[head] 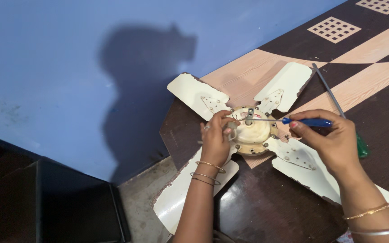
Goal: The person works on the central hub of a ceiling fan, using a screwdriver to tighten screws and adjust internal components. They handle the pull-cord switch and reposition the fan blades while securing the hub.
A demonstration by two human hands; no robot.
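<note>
1. A small cream ceiling fan lies on a dark and light wood-patterned table, close to the table's left edge and a blue wall.
2. The fan has four flat blades spread out from a round hub in the middle; a short metal shaft stands up from the hub.
3. The left hand rests on the left side of the hub, its fingers curled and pinched together at the hub's rim near the shaft. What they pinch cannot be told.
4. The right hand is on the right of the hub, above one blade. Its fingers are closed around the blue handle of a screwdriver.
5. The screwdriver lies nearly level, its thin metal stem reaching left across the hub to the left hand's fingertips.
6. A second, longer screwdriver with a green handle lies on the table behind the right hand, untouched, its stem pointing toward the far upper right blade.
7. Both wrists wear thin bangles.
8. A dark box stands on the floor at the lower left, below the wall.
</note>
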